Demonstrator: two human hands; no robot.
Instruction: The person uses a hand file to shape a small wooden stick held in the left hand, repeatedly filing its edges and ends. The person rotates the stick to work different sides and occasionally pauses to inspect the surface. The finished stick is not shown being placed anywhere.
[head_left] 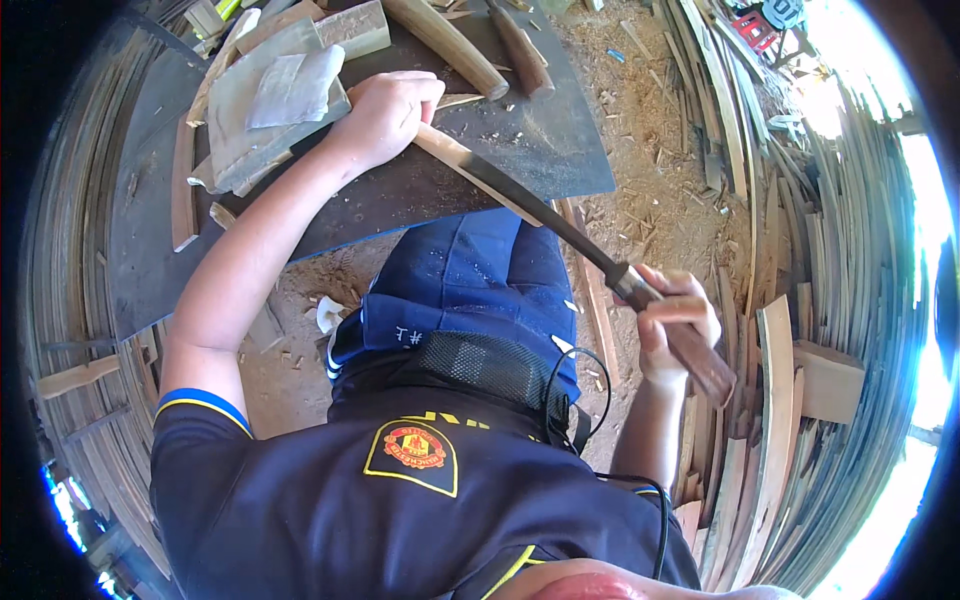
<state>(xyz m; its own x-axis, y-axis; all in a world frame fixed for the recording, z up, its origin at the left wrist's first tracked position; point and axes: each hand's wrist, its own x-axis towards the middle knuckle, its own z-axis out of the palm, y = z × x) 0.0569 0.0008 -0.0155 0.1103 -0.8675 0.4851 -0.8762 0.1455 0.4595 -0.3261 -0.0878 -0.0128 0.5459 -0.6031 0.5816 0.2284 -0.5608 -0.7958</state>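
Note:
My right hand is wrapped round the brown wooden handle of a long tool with a dark, narrow metal blade. Whether it is a chisel or a file I cannot tell. The blade slants up and left from a metal collar at the handle, along a thin wooden strip. The far end of that strip is gripped by my closed left hand over the dark tabletop. Close beside this hand lies a pale flat piece on top of a wooden block.
A thick rounded wooden bar and a wooden handle lie on the table's far side. Shavings cover the ground. Long wooden strips stand stacked at the right, with more planks at the left. A black cable loops near my waist.

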